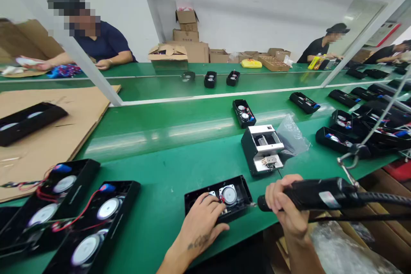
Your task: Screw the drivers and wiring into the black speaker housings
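Observation:
My left hand [203,218] rests on a small black speaker housing [239,188] at the near edge of the green bench, fingers curled over its left part beside a round silver speaker driver [229,194]. My right hand [284,205] is wrapped round a black electric screwdriver [316,194], held level with its tip pointing left at the housing's right end. The tool's cable and a hanging wire run off to the right.
A white and black screw feeder box [261,147] stands just behind the housing, next to a clear plastic bag [292,135]. Longer speaker housings [93,222] with red wires lie at the left. More housings crowd the right. A green conveyor belt [192,94] and other workers lie beyond.

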Available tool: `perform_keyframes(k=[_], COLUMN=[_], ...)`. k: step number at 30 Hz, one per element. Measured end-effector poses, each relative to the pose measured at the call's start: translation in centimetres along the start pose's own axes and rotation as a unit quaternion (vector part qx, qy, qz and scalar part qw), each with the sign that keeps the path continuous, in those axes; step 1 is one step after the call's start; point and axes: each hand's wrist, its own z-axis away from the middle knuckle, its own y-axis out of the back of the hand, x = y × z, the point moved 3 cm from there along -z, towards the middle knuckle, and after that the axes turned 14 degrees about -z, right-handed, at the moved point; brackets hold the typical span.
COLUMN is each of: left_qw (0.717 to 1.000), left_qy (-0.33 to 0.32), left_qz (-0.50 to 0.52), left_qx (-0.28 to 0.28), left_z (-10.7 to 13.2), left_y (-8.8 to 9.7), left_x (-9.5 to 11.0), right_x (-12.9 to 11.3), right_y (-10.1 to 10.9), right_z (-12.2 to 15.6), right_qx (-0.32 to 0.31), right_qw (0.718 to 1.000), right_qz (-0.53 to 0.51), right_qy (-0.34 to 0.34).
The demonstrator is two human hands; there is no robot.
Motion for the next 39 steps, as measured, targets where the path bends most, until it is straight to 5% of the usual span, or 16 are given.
perform_keyframes(k=[8,12,18,39], left_qw=[0.999,0.999,0.999,1.0], left_qy=[-0.005,-0.004,0.0,-0.003], left_qz=[-0.022,-0.022,-0.018,-0.016], left_qx=[0.047,0.044,0.036,0.001], left_z=[0.2,0.1,0.2,0.2], left_y=[-0.7,-0.4,-0.5,-0.4], left_x=[0.4,0.5,0.5,0.6], right_x=[4.1,5.1,5.9,6.0], right_y=[-2.1,-2.1,-2.4,-2.0], right_z=[1.9,2.3,2.9,3.1], right_qx=[-0.059,-0.035,0.006,-0.069], right_qw=[0.998,0.997,0.995,0.995], right_qz=[0.013,0.028,0.031,0.035], right_qy=[-0.027,-0.066,-0.097,-0.061])
